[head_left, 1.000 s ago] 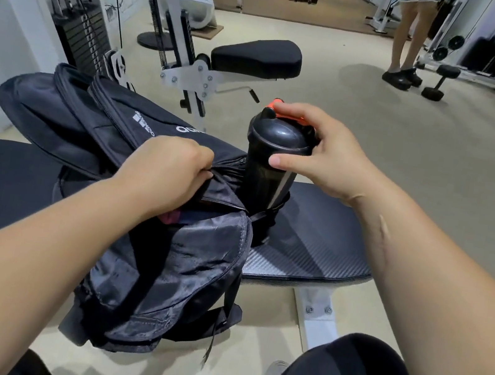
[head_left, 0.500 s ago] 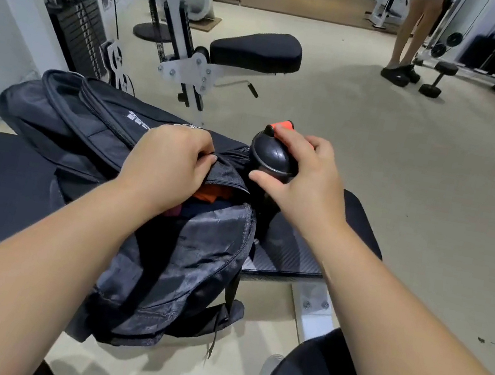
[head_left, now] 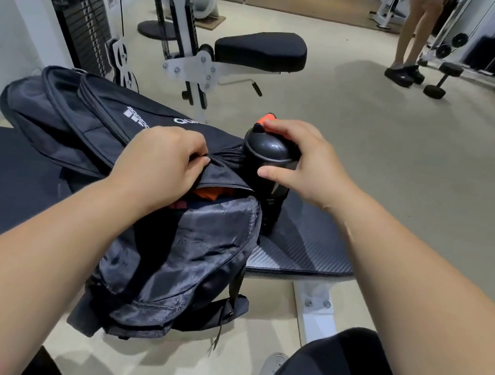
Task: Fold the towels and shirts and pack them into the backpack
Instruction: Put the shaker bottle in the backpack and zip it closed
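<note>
The black backpack [head_left: 194, 260] lies across the padded bench [head_left: 304, 249] in the middle of the frame, its lower part drooping over the near edge toward the floor. The left hand [head_left: 161, 163] pinches a bunch of fabric at the rim of the zip opening with curled fingers, most likely to brace the soft bag so it does not slide. Just right of centre, the right hand [head_left: 306, 161] wraps fingers and thumb round the domed lid of a black shaker bottle [head_left: 264, 157]. The bottle stands upright against the bag's side, apparently seated in a side pocket. The main compartment gapes a little and orange cloth [head_left: 209, 192] shows inside, so some clothing seems already packed. The shiny fabric looks wrinkled and slack, not stuffed full.
</note>
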`<control>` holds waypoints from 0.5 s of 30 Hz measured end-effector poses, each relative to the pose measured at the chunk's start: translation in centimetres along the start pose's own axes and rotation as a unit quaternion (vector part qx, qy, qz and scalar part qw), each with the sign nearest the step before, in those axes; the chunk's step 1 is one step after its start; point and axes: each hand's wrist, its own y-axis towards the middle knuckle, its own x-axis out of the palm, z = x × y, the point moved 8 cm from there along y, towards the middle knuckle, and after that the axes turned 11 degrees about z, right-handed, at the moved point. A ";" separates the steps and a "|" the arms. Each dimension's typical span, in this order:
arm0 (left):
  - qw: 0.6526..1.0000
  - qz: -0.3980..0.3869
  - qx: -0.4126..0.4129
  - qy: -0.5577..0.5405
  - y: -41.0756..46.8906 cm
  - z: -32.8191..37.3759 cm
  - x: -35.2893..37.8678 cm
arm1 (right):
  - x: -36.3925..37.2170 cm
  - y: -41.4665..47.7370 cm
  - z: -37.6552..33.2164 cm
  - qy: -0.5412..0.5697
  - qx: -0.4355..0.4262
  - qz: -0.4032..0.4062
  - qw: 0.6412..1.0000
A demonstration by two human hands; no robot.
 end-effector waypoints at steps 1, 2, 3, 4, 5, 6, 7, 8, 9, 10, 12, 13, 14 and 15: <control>1.000 0.001 -0.005 0.004 0.1 0.2 0.1 | -0.1 -0.1 0.5 -0.009 0.024 0.028 0.999; 1.000 -0.001 -0.009 0.009 0.2 0.5 0.3 | -0.2 -0.2 1.0 -0.014 0.047 0.051 0.998; 1.000 -0.008 -0.014 0.014 0.3 0.9 0.7 | -0.4 -0.3 1.4 -0.017 0.066 0.066 0.996; 0.999 -0.020 -0.020 0.017 0.4 1.3 1.0 | -0.7 -0.4 1.8 -0.017 0.082 0.073 0.994; 0.999 -0.035 -0.024 0.018 0.7 1.7 1.4 | -1.0 -0.4 2.1 -0.016 0.096 0.075 0.992; 0.998 -0.053 -0.023 0.019 1.0 2.2 1.6 | -1.3 -0.5 2.5 -0.016 0.106 0.076 0.991; 0.997 -0.071 -0.019 0.019 1.3 2.7 1.6 | -1.6 -0.7 2.8 -0.018 0.114 0.074 0.991; 0.996 -0.084 -0.014 0.016 1.6 3.0 1.3 | -1.8 -0.8 3.1 -0.022 0.122 0.072 0.990; 0.996 -0.089 -0.008 0.012 1.8 3.3 0.6 | -2.0 -0.9 3.2 -0.027 0.130 0.069 0.989; 0.996 -0.087 -0.003 0.009 2.0 3.3 -0.5 | -2.2 -0.9 3.2 -0.036 0.134 0.066 0.988; 0.998 -0.067 0.010 0.016 2.2 2.5 -3.1 | -2.4 -0.9 2.7 -0.087 0.145 0.061 0.984; 0.998 -0.053 0.019 0.026 2.1 1.8 -4.4 | -2.5 -0.9 2.3 -0.128 0.155 0.056 0.978; 0.998 -0.039 0.024 0.037 1.9 0.7 -5.7 | -2.5 -1.0 1.4 -0.173 0.159 0.052 0.971; 0.998 -0.028 0.019 0.043 1.5 -0.6 -6.9 | -2.5 -1.0 0.2 -0.210 0.153 0.053 0.964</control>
